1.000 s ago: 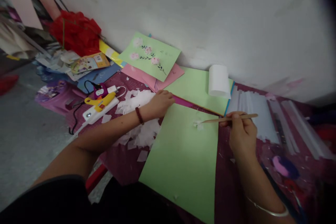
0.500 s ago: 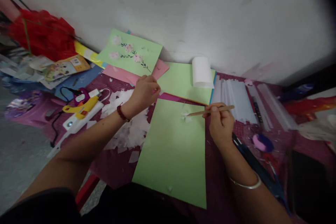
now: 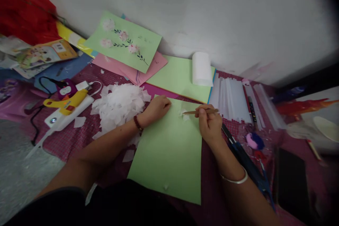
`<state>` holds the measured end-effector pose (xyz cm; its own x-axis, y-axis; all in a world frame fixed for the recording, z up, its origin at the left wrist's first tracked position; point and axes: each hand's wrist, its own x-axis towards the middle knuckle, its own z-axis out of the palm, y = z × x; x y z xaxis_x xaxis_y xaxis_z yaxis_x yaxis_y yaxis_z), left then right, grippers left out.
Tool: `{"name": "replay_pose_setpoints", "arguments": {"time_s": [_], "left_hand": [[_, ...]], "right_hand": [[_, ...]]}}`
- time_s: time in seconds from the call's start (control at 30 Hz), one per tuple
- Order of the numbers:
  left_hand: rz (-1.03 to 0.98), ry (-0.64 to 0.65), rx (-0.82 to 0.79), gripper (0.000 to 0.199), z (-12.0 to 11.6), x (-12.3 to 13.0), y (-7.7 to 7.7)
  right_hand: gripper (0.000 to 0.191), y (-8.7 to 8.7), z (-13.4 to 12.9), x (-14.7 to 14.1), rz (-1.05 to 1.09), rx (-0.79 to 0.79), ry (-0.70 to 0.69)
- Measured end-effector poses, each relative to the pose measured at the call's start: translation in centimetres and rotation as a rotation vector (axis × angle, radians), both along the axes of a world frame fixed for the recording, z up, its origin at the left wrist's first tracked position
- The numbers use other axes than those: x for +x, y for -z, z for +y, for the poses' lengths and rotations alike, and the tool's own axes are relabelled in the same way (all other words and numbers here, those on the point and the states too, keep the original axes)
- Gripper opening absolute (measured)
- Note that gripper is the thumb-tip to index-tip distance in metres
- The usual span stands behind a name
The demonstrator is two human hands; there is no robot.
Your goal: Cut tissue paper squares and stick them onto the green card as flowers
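Observation:
My right hand [image 3: 210, 123] grips a slim wooden stick [image 3: 191, 112], held slanting like a pen. Its tip meets a small cluster of white paper bits [image 3: 185, 117] on the upper part of a green sheet [image 3: 166, 148]. My left hand [image 3: 158, 108] rests on that sheet's upper left edge, fingers curled under; whatever they may hold is hidden. Close beside it lies a heap of torn white tissue pieces [image 3: 116, 104]. One tiny white scrap [image 3: 165, 186] sits near the sheet's bottom edge.
A green card with pink blossoms [image 3: 127, 42] leans at the back left over pink paper [image 3: 156, 64]. A white paper roll [image 3: 201, 69] stands behind. Left are a yellow glue gun [image 3: 67, 103] and a power strip [image 3: 69, 114]; right, glue sticks [image 3: 230, 99] and scissors [image 3: 249, 164].
My left hand has come down from above the tissue heap onto the green sheet, its fingers curling under. The stick's tip stays at the white bits. The camera view has shifted slightly.

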<state>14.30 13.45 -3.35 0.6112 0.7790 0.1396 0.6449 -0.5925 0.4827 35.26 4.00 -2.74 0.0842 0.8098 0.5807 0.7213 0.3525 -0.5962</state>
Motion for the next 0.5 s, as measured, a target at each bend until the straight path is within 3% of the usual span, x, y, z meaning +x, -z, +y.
{"name": "replay_pose_setpoints", "arguments": {"time_s": [0.1, 0.27, 0.5], "left_hand": [[-0.060, -0.061, -0.054, 0.017, 0.03, -0.01, 0.08], [-0.082, -0.170, -0.145, 0.028, -0.12, 0.07, -0.21], [-0.084, -0.120, -0.154, 0.012, -0.01, 0.08, -0.62]], "right_hand": [[0.025, -0.04, 0.02, 0.00, 0.084, -0.032, 0.049], [0.023, 0.16, -0.24, 0.21, 0.248, -0.047, 0.065], [0.023, 0.12, -0.05, -0.14, 0.205, -0.102, -0.005]]}}
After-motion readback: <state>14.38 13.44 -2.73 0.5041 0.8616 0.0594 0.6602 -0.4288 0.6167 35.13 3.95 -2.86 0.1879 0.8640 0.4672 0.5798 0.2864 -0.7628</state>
